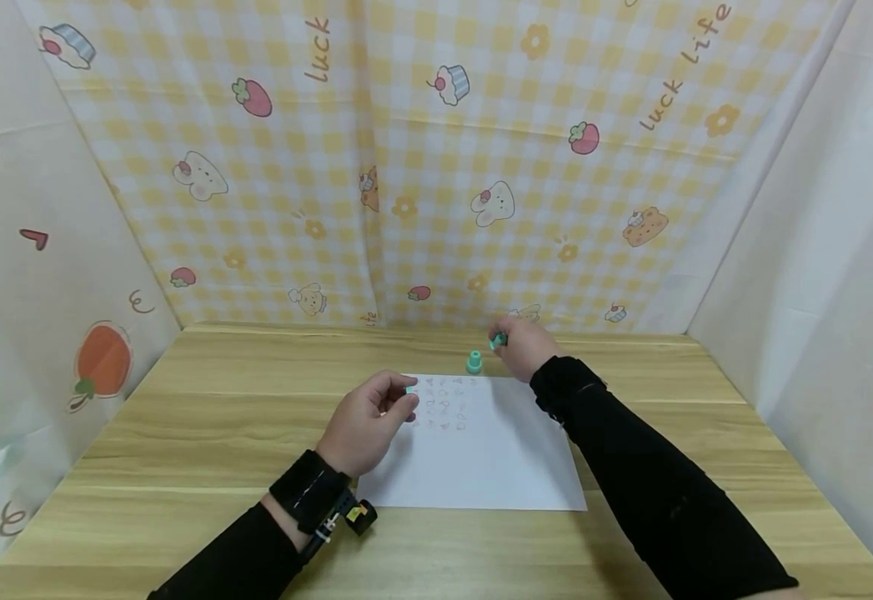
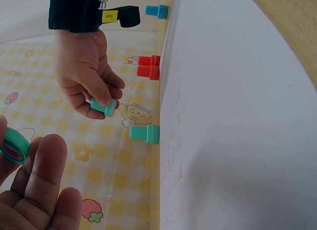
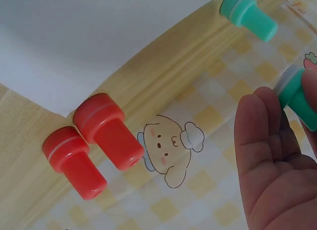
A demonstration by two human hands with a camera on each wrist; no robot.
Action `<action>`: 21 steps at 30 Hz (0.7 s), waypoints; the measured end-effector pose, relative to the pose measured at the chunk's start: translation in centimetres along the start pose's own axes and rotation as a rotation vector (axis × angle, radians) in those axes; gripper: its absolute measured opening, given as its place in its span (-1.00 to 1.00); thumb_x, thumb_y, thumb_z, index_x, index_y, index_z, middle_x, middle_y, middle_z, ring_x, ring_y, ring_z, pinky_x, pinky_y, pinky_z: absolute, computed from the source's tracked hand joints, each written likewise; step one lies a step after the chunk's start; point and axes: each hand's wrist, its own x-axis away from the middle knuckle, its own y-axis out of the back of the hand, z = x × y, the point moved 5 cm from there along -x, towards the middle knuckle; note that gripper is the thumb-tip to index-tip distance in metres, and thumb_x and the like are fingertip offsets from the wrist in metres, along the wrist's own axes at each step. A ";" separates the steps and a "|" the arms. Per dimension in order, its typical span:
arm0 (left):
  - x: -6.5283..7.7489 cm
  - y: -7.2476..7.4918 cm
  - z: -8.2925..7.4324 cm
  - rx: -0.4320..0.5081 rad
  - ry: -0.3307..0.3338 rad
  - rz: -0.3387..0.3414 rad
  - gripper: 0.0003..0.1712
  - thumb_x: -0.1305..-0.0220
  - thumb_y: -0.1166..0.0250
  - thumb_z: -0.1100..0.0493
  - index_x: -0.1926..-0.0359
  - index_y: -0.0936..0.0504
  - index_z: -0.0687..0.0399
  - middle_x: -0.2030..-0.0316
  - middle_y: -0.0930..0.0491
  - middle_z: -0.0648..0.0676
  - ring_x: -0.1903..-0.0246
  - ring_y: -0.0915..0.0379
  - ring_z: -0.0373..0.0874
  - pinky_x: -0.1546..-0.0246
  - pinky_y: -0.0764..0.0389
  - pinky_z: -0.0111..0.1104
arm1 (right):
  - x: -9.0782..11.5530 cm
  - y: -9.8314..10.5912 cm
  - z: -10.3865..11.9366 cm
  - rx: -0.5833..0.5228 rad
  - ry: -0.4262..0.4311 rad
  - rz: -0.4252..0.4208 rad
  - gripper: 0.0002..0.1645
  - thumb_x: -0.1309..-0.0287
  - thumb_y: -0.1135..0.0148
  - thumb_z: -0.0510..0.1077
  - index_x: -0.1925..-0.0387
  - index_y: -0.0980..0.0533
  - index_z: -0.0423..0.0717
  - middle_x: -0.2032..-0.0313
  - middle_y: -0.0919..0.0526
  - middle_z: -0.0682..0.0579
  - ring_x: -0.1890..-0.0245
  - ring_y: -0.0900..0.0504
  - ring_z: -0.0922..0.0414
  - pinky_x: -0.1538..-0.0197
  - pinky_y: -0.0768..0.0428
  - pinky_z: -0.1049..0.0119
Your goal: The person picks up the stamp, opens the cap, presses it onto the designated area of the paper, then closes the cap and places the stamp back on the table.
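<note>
My left hand (image 1: 364,421) is over the left side of a white paper (image 1: 481,475) and pinches a small green round cap (image 2: 21,137), red inside. Beyond the paper's far edge, my right hand (image 1: 528,346) holds a green toy stamp (image 2: 103,107) between thumb and fingers, tilted above the table. Between the hands, another green stamp (image 1: 474,362) stands upright on the table by the paper. Faint reddish marks (image 1: 444,404) run in rows across the paper's upper left part.
Two red stamps (image 3: 119,136) stand side by side near the paper's far corner, hidden behind the right arm in the head view. A blue stamp (image 2: 157,12) stands beyond them. A checked yellow cloth (image 1: 436,167) backs the wooden table (image 1: 256,400), with white cloth on both sides.
</note>
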 end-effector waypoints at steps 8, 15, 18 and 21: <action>0.0 0.0 0.0 -0.005 -0.003 0.001 -0.77 -0.54 -0.26 0.18 -0.13 -0.66 0.02 0.18 -0.70 0.18 0.25 -0.68 -0.15 0.17 -0.60 -0.38 | 0.3 -0.5 0.4 -0.010 0.045 0.031 -0.80 -0.42 -0.28 -0.21 0.00 -0.67 -0.15 0.08 -0.75 -0.11 0.24 -0.64 0.03 0.17 -0.64 0.22; 0.0 -0.1 0.0 0.002 0.000 0.002 -0.78 -0.54 -0.26 0.19 -0.12 -0.66 0.01 0.18 -0.70 0.17 0.25 -0.67 -0.15 0.15 -0.60 -0.37 | 0.4 -1.7 0.8 0.036 0.088 0.099 -0.78 -0.41 -0.33 -0.18 -0.02 -0.70 -0.12 0.11 -0.76 -0.05 0.23 -0.65 0.09 0.12 -0.65 0.25; 0.0 -0.1 0.0 0.006 0.003 0.004 -0.79 -0.55 -0.26 0.19 -0.12 -0.66 0.01 0.18 -0.70 0.16 0.24 -0.68 -0.14 0.15 -0.60 -0.37 | 0.4 -2.0 1.1 0.054 0.099 0.116 -0.77 -0.40 -0.35 -0.19 -0.03 -0.70 -0.12 0.11 -0.78 -0.04 0.21 -0.66 0.10 0.09 -0.67 0.24; 0.0 0.0 0.0 0.006 0.003 0.003 -0.79 -0.55 -0.26 0.18 -0.12 -0.66 0.01 0.18 -0.70 0.15 0.24 -0.68 -0.16 0.15 -0.61 -0.37 | 0.4 -2.3 1.4 0.058 0.097 0.117 -0.78 -0.38 -0.37 -0.20 -0.01 -0.69 -0.13 0.13 -0.77 -0.04 0.21 -0.66 0.10 0.08 -0.67 0.23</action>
